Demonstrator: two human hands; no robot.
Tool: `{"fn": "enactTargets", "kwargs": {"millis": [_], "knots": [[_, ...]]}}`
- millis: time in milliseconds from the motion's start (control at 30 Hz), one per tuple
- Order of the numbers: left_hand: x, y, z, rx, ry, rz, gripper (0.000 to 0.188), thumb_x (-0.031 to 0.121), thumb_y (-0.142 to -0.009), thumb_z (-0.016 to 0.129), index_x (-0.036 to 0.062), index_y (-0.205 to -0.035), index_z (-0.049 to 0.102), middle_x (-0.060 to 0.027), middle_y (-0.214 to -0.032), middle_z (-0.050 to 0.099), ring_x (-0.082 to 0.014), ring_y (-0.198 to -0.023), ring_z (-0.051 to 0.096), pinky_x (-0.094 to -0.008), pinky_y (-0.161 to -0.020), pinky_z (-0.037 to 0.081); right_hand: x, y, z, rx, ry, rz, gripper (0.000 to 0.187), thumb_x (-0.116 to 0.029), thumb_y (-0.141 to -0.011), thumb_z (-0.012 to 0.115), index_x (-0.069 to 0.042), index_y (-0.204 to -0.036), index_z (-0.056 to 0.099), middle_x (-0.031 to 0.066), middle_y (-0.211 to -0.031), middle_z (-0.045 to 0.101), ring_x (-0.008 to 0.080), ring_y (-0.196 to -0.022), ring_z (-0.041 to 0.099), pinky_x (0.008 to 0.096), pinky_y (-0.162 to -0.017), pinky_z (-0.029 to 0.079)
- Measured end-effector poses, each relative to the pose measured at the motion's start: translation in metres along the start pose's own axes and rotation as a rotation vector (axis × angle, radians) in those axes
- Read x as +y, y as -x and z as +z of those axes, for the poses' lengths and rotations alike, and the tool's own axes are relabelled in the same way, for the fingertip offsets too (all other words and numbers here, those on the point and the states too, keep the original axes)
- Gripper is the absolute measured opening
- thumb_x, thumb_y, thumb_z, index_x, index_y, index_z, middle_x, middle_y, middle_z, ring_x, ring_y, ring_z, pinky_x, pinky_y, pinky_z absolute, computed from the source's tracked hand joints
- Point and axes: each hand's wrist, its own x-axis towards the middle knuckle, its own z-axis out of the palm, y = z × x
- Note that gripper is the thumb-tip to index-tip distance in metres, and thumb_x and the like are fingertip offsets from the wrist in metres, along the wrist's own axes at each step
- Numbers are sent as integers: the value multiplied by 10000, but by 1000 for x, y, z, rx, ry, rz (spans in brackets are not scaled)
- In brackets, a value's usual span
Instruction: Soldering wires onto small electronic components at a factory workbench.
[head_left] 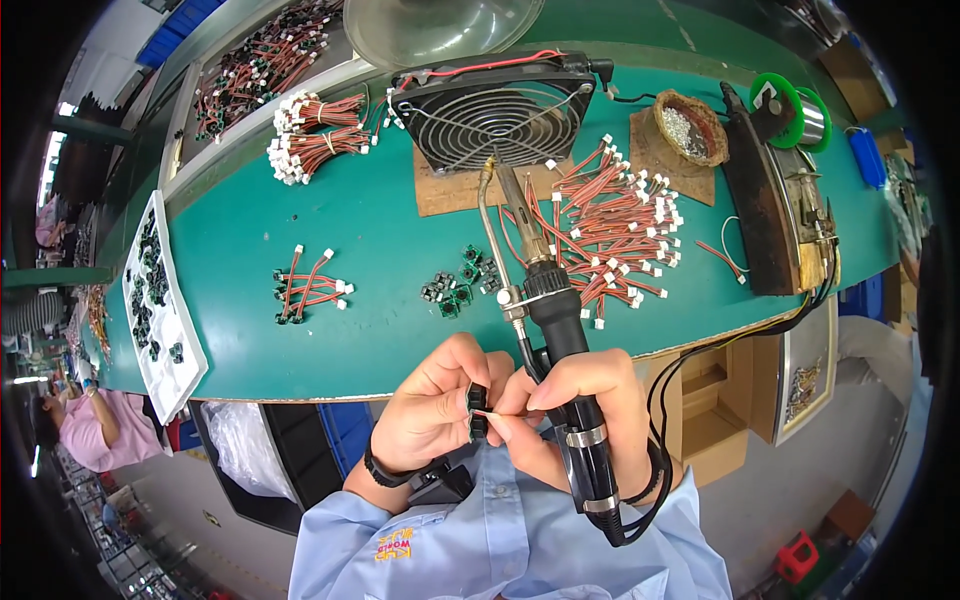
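Observation:
My left hand (432,405) pinches a small dark component (477,405) close to my chest. My right hand (585,410) grips the black handle of a soldering iron (555,320), whose metal tip points up over the green table (390,250). The thumb and forefinger of that hand also pinch a thin red wire end against the component. Small green-and-black parts (460,282) lie just beyond the hands. A pile of red wires with white connectors (615,235) sits to the right of the iron.
A black fan (495,110) stands at the back centre. Finished wired parts (310,290) lie left, bundled wires (315,135) behind them. A white tray of parts (155,290) hangs off the left edge. A solder sponge dish (690,128), solder spool (785,105) and iron stand (775,210) sit right.

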Motion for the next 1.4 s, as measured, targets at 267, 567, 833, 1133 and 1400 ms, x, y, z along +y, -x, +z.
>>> {"fn": "enactTargets", "kwargs": {"millis": [267,567,833,1133,1400], "knots": [[0,2,-1,18,-11,-21,199,200,-907,551,82,-1044,467,-62,-862,445,-178,-762,524,-287,-708,468,-1,-2,-4,-34,40,-34,370,80,-629,701,-32,-941,535,85,-842,619,193,-679,617,287,-593,479],[-1,3,1,28,-97,5,198,203,-908,549,79,-1040,468,-63,-869,449,-180,-772,530,-273,-671,471,-2,0,-4,-19,6,32,353,58,-654,715,-43,-940,536,69,-845,598,169,-665,609,270,-582,472],[-4,2,10,228,14,53,211,10,-816,610,47,-885,414,-129,-836,598,-214,-737,627,-296,-617,527,-2,-2,-6,-24,-76,141,332,38,-681,719,-44,-940,529,62,-864,585,151,-656,604,266,-574,469],[-1,2,7,158,-63,59,169,73,-855,583,54,-941,439,-109,-859,552,-197,-747,582,-291,-625,498,-3,-4,-9,-49,-66,123,321,44,-688,711,-37,-937,524,64,-873,580,154,-672,609,267,-582,472],[4,4,4,56,-252,34,177,168,-911,543,47,-1023,478,-88,-883,490,-185,-801,522,-299,-666,463,-5,-6,-13,-57,-50,102,316,42,-689,706,-39,-932,521,67,-864,583,168,-685,616,272,-587,473]]}}
